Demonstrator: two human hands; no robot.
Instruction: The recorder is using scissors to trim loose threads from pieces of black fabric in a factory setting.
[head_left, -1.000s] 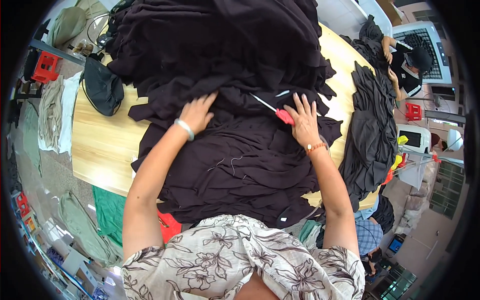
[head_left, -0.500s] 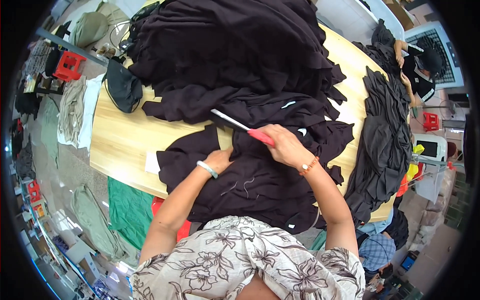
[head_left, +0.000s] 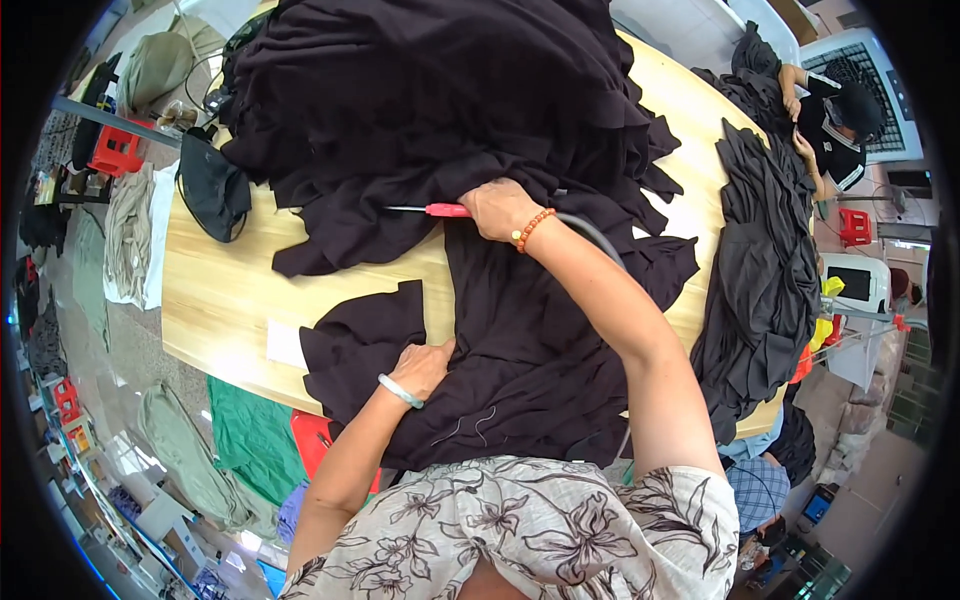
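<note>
My right hand [head_left: 500,210] is wrapped round a red-handled tool [head_left: 448,210] with a thin metal blade. The blade points left, and its tip lies against the folds of dark cloth below the big pile [head_left: 440,90]. Closer to me, my left hand [head_left: 422,370] grips the edge of a black garment [head_left: 530,340] spread over the near table edge. The tips of its fingers are partly hidden by the cloth. Two loose pale threads lie on this garment. A grey hose [head_left: 600,240] runs behind my right wrist.
The wooden table [head_left: 220,290] bears a black cap-like cloth item [head_left: 212,185] on the left and a long dark cloth heap [head_left: 760,270] on the right. At the far right, a person [head_left: 835,125] handles dark cloth. A red stool [head_left: 312,440] stands under the near edge.
My right hand has moved away from me and left with the tool, whose blade now lies nearly level against the far folds. My left hand still grips the near garment.
</note>
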